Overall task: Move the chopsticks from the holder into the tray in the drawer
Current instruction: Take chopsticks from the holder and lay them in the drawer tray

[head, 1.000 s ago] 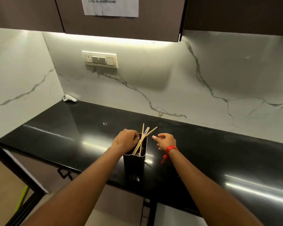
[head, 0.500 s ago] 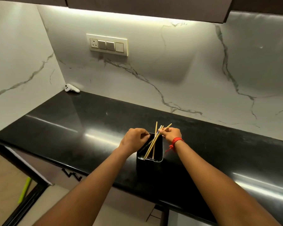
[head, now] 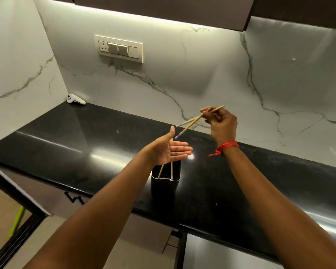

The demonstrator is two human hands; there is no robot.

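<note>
The bench point(head: 85, 144) is glossy black, streaked with white glare. The wall point(head: 182, 84) behind it is white marble with grey veins and carries a cream switch plate point(head: 118, 49) with two grey rockers. The chopsticks point(head: 194, 120) are pale tan with greyish tips; the holder point(head: 165, 188) is black. A red thread point(head: 227, 146) circles the right wrist. A white controller point(head: 76, 99) lies in the bench's far left corner.
</note>
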